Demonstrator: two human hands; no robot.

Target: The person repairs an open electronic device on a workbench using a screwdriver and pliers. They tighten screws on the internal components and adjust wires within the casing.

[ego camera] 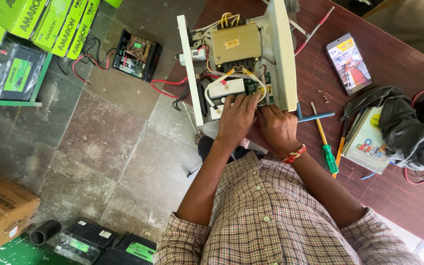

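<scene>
Your left hand (236, 118) is flat-ish on the guts of the open inverter unit (236, 59), fingers curled down onto the small green circuit board (252, 87) near the bottom edge of the case. Your right hand (277, 128) sits right beside it, touching it, fingers tucked in against the same corner; can't tell whether either hand is actually pinching a wire or part, the fingertips are buried in there.

The unit itself is a white metal case with the cover off, standing on the near edge of the reddish-brown desk (393, 64). Inside there's a big tan transformer block (235, 44) up top with yellow and white wires looping down to the board, plus red and black leads trailing off the left side towards the floor.

Just right of your right hand lie a blue tool (315, 117) and a green-handled screwdriver (328, 154). Further out: a phone (349, 64) with its screen lit, a booklet (369, 140), and a dark cloth (408, 132).
</scene>
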